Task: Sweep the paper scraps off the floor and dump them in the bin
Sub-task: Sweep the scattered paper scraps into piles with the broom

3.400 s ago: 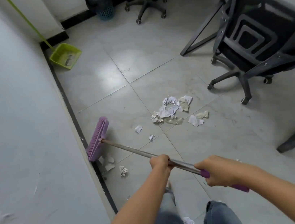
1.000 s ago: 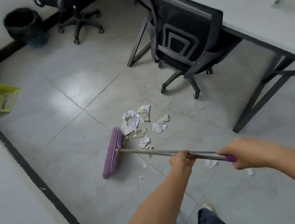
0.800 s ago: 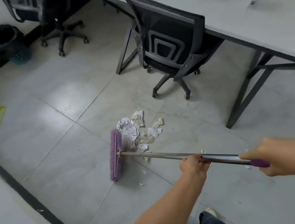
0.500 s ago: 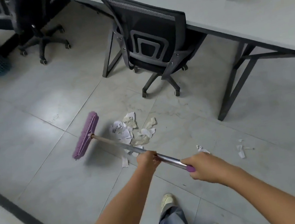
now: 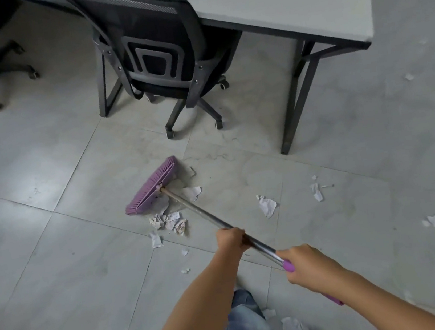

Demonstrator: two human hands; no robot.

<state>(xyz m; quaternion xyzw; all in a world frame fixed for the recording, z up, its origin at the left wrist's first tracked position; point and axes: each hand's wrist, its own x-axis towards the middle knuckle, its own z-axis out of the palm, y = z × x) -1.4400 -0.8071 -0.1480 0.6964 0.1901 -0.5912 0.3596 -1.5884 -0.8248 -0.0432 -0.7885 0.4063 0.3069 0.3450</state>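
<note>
Beside the chair, the broom head sat just past the scrap pile, apparently to drag it inward. Left hand and right hand each had a closed grip on the handle; bin out of view.

The broom head has swung over — now beyond the scrap pile.

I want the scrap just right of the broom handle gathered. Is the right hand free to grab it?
Probably not: the right hand grips the broom handle, and the scrap lies on the floor ahead. Nothing blocks the way.
</note>
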